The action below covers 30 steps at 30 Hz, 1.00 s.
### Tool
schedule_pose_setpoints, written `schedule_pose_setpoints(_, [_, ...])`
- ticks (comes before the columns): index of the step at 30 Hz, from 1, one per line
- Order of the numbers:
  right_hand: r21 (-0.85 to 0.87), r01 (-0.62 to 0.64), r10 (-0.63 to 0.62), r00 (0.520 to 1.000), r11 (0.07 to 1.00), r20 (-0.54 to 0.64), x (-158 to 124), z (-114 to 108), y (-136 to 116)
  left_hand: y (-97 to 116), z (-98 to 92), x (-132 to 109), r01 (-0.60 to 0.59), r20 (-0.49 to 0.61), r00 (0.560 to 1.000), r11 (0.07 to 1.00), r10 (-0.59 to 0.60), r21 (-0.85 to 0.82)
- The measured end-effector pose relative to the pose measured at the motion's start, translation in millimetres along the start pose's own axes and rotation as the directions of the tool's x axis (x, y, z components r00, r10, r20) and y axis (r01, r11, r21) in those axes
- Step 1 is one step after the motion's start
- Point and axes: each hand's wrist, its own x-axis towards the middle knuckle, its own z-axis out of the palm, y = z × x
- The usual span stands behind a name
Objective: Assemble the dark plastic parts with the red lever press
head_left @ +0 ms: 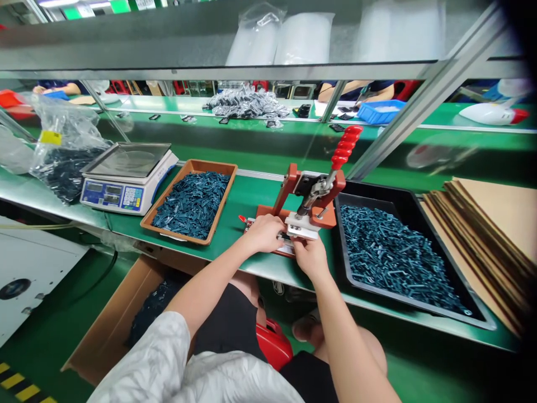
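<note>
A hand-operated toggle press with a reddish-brown frame stands on the green bench. Its red ribbed handle points up, and a white block hangs under the plunger. My left hand is at the left side of the press base, fingers curled down over the metal fixture. From the front right, my right hand reaches in just under the white block with its fingers bent together. Whatever small piece the fingertips hold is hidden. A small red lever tip shows left of my left hand.
Left of the press is a brown tray of dark teal plastic parts, then a weighing scale and a plastic bag. A black tray of similar parts and stacked cardboard lie right. A carton stands below.
</note>
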Motion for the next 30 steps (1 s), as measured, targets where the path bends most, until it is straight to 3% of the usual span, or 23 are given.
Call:
schedule_pose_setpoints(6, [-0.013, -0.083, 0.082, 0.994, 0.996, -0.070, -6.7, -1.3, 2.2, 0.2, 0.6, -3.1, -0.005, -0.031, 1.000, 1.000, 0.005, -0.026])
schedule_pose_setpoints(11, [-0.043, -0.057, 0.055, 0.998, 0.997, -0.042, -6.5, 2.1, 3.2, 2.8, -0.4, -4.8, -0.003, -0.043, 0.999, 1.000, 0.003, -0.015])
schedule_pose_setpoints(17, [-0.132, 0.081, -0.085, 0.996, 0.988, -0.027, -7.1, 0.9, 2.1, 2.0, 1.2, -5.9, -0.017, -0.063, 0.998, 1.000, 0.017, -0.013])
schedule_pose_setpoints(23, [-0.161, 0.101, -0.102, 0.995, 0.982, 0.006, -2.9, -1.3, -3.2, 1.8, 2.3, -6.0, -0.014, -0.061, 0.998, 1.000, 0.013, -0.007])
schedule_pose_setpoints(30, [-0.142, 0.119, -0.126, 0.991, 0.983, -0.044, -3.1, -2.6, -0.9, 1.1, 4.4, -4.7, -0.019, -0.088, 0.996, 1.000, 0.018, -0.009])
